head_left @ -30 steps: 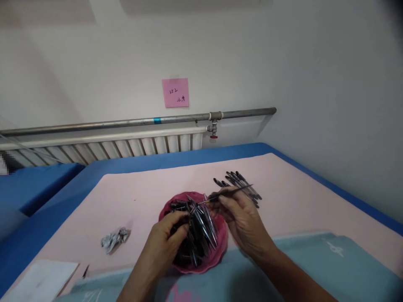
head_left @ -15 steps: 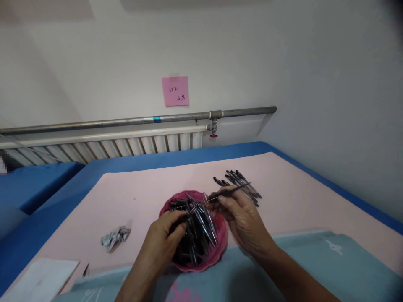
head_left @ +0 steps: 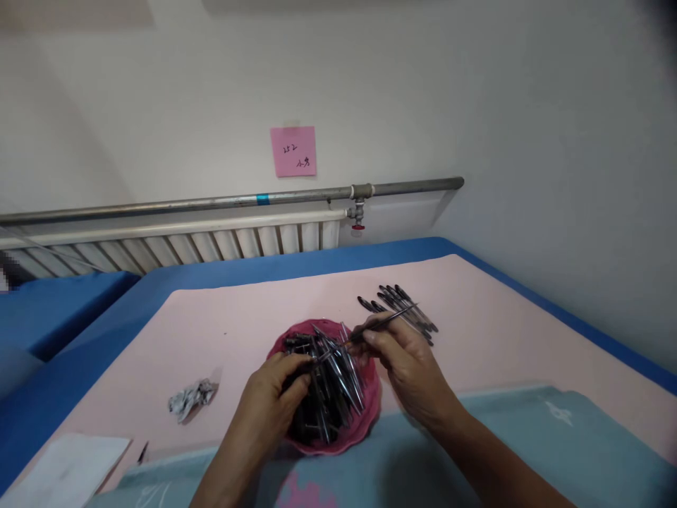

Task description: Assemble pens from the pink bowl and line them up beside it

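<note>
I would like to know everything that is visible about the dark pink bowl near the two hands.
The bowl is round and dark pink, with a wavy rim; its material is hard to tell. It stands upright, filled with black and clear pen parts. Around it show a pale pink sheet and, on the near side, a teal cloth. The left hand covers part of its left side, the right hand part of its right; whether either touches it is unclear.

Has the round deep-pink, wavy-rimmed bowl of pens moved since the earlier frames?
No. Against the horizontal grey metal pipe, the bowl sits at the same spot; only the whole view shifts slightly.
</note>
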Demonstrator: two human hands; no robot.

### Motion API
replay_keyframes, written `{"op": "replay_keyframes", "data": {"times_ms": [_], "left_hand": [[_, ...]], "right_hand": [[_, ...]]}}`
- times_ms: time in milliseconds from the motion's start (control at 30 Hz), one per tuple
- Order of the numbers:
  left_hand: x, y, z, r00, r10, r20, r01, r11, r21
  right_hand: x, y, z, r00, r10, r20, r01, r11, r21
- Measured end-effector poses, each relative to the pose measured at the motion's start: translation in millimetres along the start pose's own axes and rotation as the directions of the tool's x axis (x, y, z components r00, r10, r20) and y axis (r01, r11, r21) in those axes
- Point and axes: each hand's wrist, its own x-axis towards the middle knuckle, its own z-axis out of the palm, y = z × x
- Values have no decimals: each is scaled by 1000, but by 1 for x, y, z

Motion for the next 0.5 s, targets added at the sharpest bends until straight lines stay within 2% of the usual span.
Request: {"op": "replay_keyframes", "data": {"times_ms": [100, 200, 300, 367, 433, 500], "left_hand": [[-1, 1, 1, 999, 19, 38, -19, 1000, 2], [-2, 4, 4, 996, 19, 91, -16, 999, -36], [-3, 8, 5, 992, -41, 121, 58, 989, -137], [-4, 11, 5, 981, -94, 172, 140, 950, -278], [-4, 13, 5, 961, -152, 230, 239, 875, -421], [-5, 14, 4, 945, -192, 263, 307, 795, -524]], "right_hand": [[-2, -2, 1, 999, -49, 12, 50, 985, -164], [-4, -4, 4, 995, -23, 100, 52, 952, -302], [-3, -4, 4, 989, 20, 149, 26, 952, -305], [-1, -3, 2, 996, 2, 94, 22, 966, -257], [1, -1, -1, 999, -7, 46, 18, 972, -236], [3, 2, -3, 999, -8, 49, 20, 967, -255]]}}
